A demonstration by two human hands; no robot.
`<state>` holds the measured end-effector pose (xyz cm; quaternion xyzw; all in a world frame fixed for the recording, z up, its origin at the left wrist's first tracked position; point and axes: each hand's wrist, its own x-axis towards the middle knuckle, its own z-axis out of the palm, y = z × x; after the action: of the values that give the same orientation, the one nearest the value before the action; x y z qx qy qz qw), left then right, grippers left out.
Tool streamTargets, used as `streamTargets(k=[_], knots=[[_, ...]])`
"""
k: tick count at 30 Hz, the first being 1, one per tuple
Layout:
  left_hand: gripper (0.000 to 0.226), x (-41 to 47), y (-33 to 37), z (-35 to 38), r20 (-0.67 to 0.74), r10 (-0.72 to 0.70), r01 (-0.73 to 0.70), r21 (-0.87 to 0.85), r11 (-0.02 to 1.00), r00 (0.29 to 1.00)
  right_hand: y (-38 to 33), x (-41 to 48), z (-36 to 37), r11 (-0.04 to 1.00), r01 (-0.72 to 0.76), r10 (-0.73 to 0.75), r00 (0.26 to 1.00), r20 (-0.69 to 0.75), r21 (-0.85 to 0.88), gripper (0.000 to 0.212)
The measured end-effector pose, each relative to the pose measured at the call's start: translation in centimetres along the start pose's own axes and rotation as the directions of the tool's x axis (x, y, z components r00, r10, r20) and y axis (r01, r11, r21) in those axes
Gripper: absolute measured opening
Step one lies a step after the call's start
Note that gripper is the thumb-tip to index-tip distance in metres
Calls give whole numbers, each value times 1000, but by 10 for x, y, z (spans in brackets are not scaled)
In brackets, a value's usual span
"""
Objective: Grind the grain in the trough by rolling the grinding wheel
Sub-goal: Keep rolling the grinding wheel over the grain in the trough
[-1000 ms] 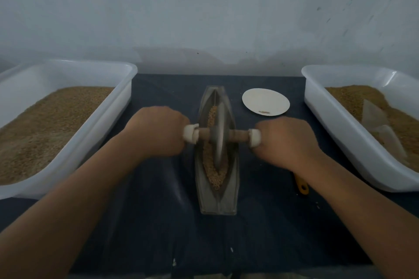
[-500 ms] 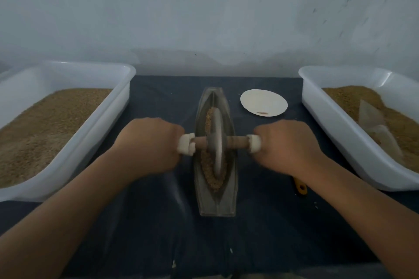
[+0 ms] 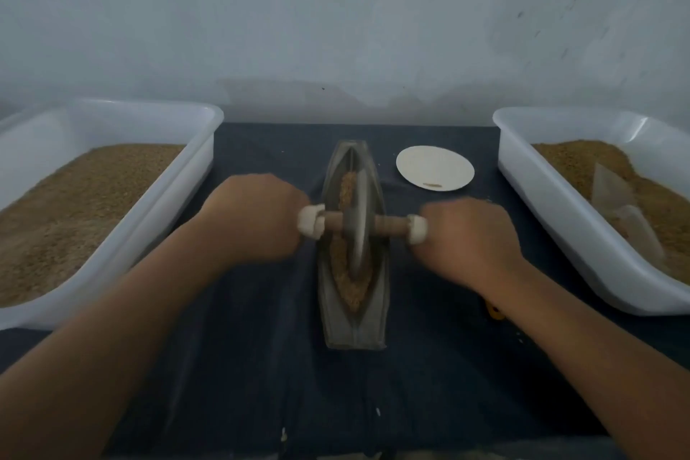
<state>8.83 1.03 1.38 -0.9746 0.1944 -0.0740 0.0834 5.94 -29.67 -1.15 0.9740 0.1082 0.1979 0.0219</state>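
a dark blue cloth [image 3: 261, 366] covers the table up to a pale wall. two white tubs sit on it, the left tub [image 3: 179, 198] and the right tub [image 3: 560, 220], each holding brown granular stuff, well apart with the work between them. one boat-shaped metal trough [image 3: 353, 329] lies in the middle, its long axis running straight away from the person. two hands flank it, the left hand [image 3: 257, 217] and the right hand [image 3: 466, 239], roughly level with each other, neither clearly nearer to it. each is closed in a fist round an end of the one wooden axle [image 3: 388, 224], just outside its two white collars; the fingers are tucked under and blurred, so the clamp is judged from the knuckles. the axle lies crosswise, square to the trough. one grinding wheel [image 3: 359, 220] stands on edge on that axle, down in the groove about midway along the trough. the roll can therefore only run along the trough, away from or toward the body, and uneven pushing would likely ride the wheel up a side wall. one round white disc [image 3: 435, 168] lies flat beyond the right hand, apart from the trough. the grain [image 3: 353, 291] lies in the groove both ahead of and behind the wheel. one small yellow thing [image 3: 496, 312] peeks from under the right wrist; what it is i cannot tell.
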Motion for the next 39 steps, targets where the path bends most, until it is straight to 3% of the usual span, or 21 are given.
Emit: streamTargets(k=[3, 5, 7, 11, 16, 19, 21, 24, 28, 33, 39], knots=[[21, -15, 1, 3, -108, 60, -53, 67, 996, 992, 2, -18, -5, 1000, 6, -7, 998, 58, 28, 39], [17, 1, -1, 3, -27, -3, 3, -1, 1000, 1000, 1, -2, -2, 1000, -4, 4, 996, 85, -8, 39], [16, 26, -4, 4, 39, -84, 86, -48, 995, 996, -4, 29, 3, 996, 8, -6, 1000, 15, -89, 31], [25, 51, -5, 6, -15, -193, 191, -79, 978, 981, -11, 76, -3, 990, -56, 57, 998, 9, -127, 21], [19, 9, 2, 3, -15, -105, 104, -41, 994, 994, -6, 26, -8, 998, -15, 19, 997, 72, -57, 34], [23, -28, 6, 10, -115, -24, 27, 22, 999, 993, -1, -13, -14, 998, 70, -70, 998, 2, -10, 34], [22, -23, 3, 10, -103, -27, 30, 20, 999, 994, 2, -9, -11, 997, 79, -79, 996, -35, -19, 35], [19, 12, 1, 9, -10, -135, 134, -56, 989, 991, -6, 30, -2, 998, 5, -4, 1000, 15, -67, 33], [30, 48, -4, 11, -52, -246, 240, -103, 965, 968, -13, 79, 0, 992, -95, 97, 995, 20, -82, 25], [18, 10, 2, 3, 25, -150, 152, -104, 983, 988, -11, 33, -11, 996, -8, 10, 1000, 19, -92, 32], [23, -47, 8, 8, -99, -71, 65, -58, 996, 993, -6, -18, -15, 989, 126, -133, 986, -97, -77, 31]])
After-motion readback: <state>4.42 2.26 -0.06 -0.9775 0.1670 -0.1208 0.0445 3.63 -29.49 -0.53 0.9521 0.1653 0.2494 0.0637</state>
